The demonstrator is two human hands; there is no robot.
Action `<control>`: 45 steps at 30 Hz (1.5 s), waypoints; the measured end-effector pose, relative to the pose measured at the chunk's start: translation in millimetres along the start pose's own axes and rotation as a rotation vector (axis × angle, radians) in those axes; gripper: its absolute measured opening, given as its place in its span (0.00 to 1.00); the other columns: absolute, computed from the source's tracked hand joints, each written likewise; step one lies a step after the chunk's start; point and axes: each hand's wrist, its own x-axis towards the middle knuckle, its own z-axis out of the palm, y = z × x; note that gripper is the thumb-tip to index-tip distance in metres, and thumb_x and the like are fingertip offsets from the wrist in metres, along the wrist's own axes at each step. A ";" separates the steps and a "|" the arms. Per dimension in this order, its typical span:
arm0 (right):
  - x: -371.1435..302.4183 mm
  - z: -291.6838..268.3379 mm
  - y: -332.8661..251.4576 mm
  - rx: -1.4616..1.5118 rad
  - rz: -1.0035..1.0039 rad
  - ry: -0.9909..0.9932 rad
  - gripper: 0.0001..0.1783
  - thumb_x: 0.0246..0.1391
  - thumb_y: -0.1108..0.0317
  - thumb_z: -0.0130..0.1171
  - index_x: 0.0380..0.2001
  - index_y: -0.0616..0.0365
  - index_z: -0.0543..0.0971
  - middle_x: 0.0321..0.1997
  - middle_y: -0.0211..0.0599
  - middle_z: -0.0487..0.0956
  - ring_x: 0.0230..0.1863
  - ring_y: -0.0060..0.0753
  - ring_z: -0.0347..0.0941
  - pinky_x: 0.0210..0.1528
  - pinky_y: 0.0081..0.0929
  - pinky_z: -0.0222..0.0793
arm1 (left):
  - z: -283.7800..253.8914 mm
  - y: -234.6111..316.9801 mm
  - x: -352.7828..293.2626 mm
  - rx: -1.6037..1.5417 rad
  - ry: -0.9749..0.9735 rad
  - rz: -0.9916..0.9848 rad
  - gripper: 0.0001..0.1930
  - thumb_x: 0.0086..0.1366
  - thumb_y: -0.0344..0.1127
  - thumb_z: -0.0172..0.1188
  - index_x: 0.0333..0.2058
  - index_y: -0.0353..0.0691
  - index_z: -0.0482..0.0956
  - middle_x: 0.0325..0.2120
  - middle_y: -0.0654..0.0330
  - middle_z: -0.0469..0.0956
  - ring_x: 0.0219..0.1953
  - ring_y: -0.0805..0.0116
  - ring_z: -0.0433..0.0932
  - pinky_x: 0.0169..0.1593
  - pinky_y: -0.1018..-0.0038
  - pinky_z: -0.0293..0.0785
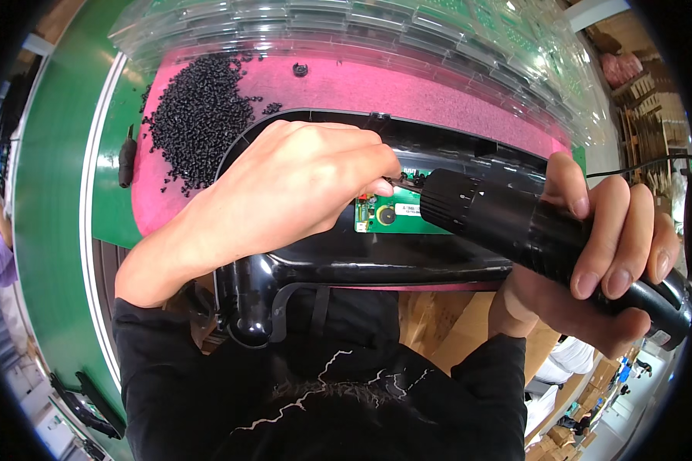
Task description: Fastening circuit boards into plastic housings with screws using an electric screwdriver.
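My right hand [615,246] is wrapped round a black electric screwdriver [500,219], held nearly level with its nose pointing left. At the end of its dark bit [407,183], the fingers of my left hand [307,173] are pinched together; what they hold is too small and hidden to make out. Below both hands lies a black plastic housing [346,270], open side up. A green circuit board [373,221] with a white label and a round black part sits inside it, partly covered by the screwdriver and my left hand.
A heap of small black screw-like pieces [200,115] lies on the pink mat [346,81], beside a small black ring-shaped part [300,70]. Left of the mat is a black-handled tool [127,160]. Stacked clear plastic trays [346,34] stand along the far side. A cable [642,163] runs at right.
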 end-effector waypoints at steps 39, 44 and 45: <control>27.8 25.7 35.9 -0.608 0.502 -0.333 0.15 0.54 0.61 0.60 0.40 0.53 0.69 0.27 0.25 0.67 0.23 0.17 0.60 0.45 0.25 0.65 | 2.4 -9.9 -19.5 -0.045 0.113 -0.126 0.07 0.58 0.29 0.61 0.30 0.28 0.78 0.27 0.47 0.78 0.33 0.44 0.77 0.37 0.57 0.73; 19.0 23.2 36.9 -0.344 0.315 -0.209 0.16 0.54 0.65 0.61 0.39 0.58 0.68 0.24 0.30 0.68 0.19 0.22 0.63 0.28 0.26 0.64 | -8.1 -1.9 -14.1 -0.059 -0.065 -0.213 0.07 0.58 0.30 0.62 0.30 0.30 0.80 0.27 0.48 0.79 0.32 0.47 0.78 0.38 0.58 0.74; 18.6 20.4 32.2 -0.383 0.287 -0.221 0.16 0.55 0.61 0.61 0.40 0.56 0.68 0.23 0.28 0.67 0.18 0.22 0.61 0.26 0.25 0.61 | -7.4 -3.8 -14.3 -0.071 -0.051 -0.205 0.07 0.57 0.30 0.63 0.30 0.31 0.81 0.27 0.49 0.80 0.32 0.48 0.79 0.38 0.59 0.75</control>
